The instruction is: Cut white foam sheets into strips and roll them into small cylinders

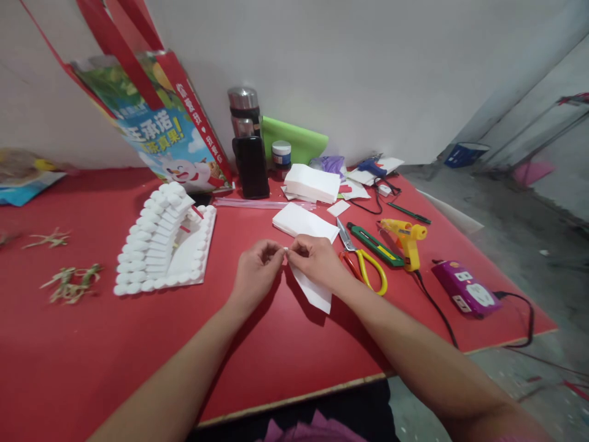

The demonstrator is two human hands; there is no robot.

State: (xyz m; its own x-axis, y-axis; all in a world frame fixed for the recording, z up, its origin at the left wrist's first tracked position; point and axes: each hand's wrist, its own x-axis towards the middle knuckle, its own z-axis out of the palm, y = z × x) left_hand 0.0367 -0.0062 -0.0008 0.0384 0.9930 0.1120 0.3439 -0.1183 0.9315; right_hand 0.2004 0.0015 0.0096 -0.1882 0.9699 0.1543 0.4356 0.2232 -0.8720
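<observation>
L hand (258,268): thumb + forefinger drawn tog. at the tips, no real gap; appears to nip the narrow end of a folded white paper (316,296). R hand (318,256): thumb + forefinger likewise pinched on same end, tips almost meeting L's; other R fingers curled. Paper slants down twd wearer under R hand, wide end free above tabletop. Exact grip at the tip too small to tell.

Just beyond hands: white paper stack (305,221), flat. Beside R wrist: scissors (346,237), one handle yellow, other red, blades pointing away. Next, going R: green cutter (375,244), yellow glue gun (408,236) w/ black cord, purple box (464,288) nr table edge, also corded. Dk pen (409,213) behind gun.

L of hands, apart: white model (154,245) w/ steps + rounded knobs along edges. Farther L: straw figures (72,283), lying on red table (138,374).

Back, by wall: thicker folded paper pile (313,183), pinkish sticks (257,203) lying crosswise, blk phone (251,169) upright before steel flask (243,99), small jar (281,153), green sheet (294,138), printed bag (168,132) w/ red handles. Floor, far R: blue tub (464,155).
</observation>
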